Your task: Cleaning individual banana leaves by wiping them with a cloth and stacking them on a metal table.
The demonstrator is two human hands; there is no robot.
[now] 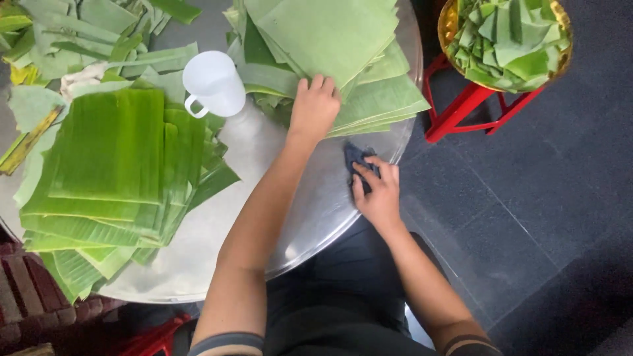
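Note:
My left hand (314,107) rests fingers-down on the near edge of a stack of pale green banana-leaf sheets (330,39) at the far side of a round metal tray table (264,217). My right hand (377,191) presses a small dark blue cloth (356,158) against the tray's bare surface near its right rim. A second stack of darker green leaf sheets (112,158) lies on the tray's left side, away from both hands.
A white plastic mug (214,84) lies between the two stacks. Loose leaf strips (66,39) pile at the far left. A gold bowl of folded leaf pieces (508,39) sits on a red stool (461,109) at the upper right, over dark floor tiles (527,217).

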